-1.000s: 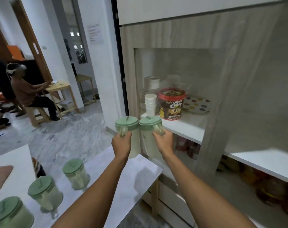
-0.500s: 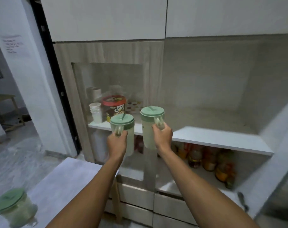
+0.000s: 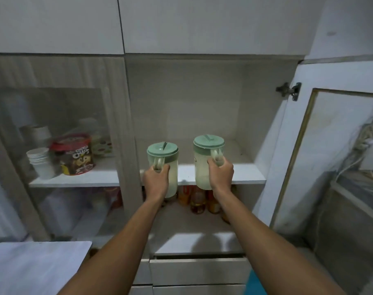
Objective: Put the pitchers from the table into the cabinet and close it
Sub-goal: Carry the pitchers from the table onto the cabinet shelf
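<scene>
In the head view, both hands are stretched forward to the open middle compartment of the cabinet (image 3: 202, 99). The left hand (image 3: 156, 179) is clenched around the handle of one green-lidded pitcher (image 3: 166, 158), and the right hand (image 3: 220, 174) grasps the handle of a second pitcher (image 3: 204, 160) in the same way. Both pitchers stand upright, with the long axis vertical, and they hang in front of the front edge of the white shelf (image 3: 245, 173), not yet resting on it (their bottoms seem lower than the shelf board). The bare shelf lies straight ahead and a little above, so I judge the coming move needs a small lift and then a push forward. The right pitcher is held higher and seems nearer to the shelf. The cabinet door (image 3: 330, 156) stands open at the right, well apart from the hands. A corner of the bench (image 3: 38, 265) shows at lower left; no pitcher is visible on it here. Behind the glass at left is a cereal tub (image 3: 76, 156) beside paper cups (image 3: 41, 162).
</scene>
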